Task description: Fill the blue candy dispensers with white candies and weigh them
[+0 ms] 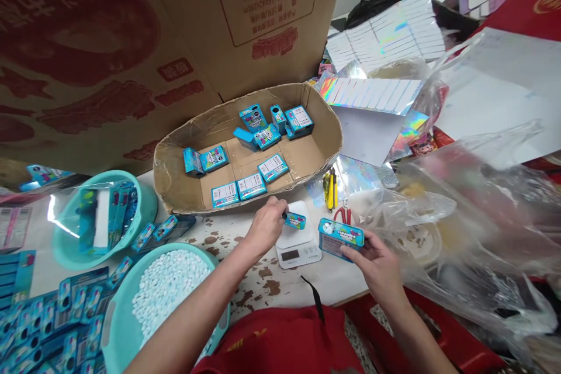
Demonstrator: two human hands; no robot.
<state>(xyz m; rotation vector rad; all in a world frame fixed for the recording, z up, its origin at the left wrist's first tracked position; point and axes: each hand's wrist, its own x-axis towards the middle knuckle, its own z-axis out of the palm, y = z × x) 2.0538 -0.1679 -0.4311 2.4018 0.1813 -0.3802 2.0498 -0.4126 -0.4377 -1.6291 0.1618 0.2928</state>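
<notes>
My left hand (268,223) is closed, its fingertips pinching the dark end of a small blue candy box (296,221) over the pan of a white digital scale (298,256). Whether that box rests on the pan I cannot tell. On the right, my right hand (377,260) grips a larger-looking blue candy box (340,238) labelled "Caramelo Macizo", thumb on its near face. This box is beside the scale's right edge. Behind my hands, a shallow cardboard tray (175,194) holds several similar blue boxes, some flat and some upright.
A turquoise basin (114,315) of small pale candies stands left of my left forearm. Another turquoise basin (149,198) holds blue packaging. Many blue boxes (70,350) lie at lower left. Red-handled scissors (343,214) and a yellow cutter (331,190) lie behind the scale. Clear plastic bags (477,234) crowd the right.
</notes>
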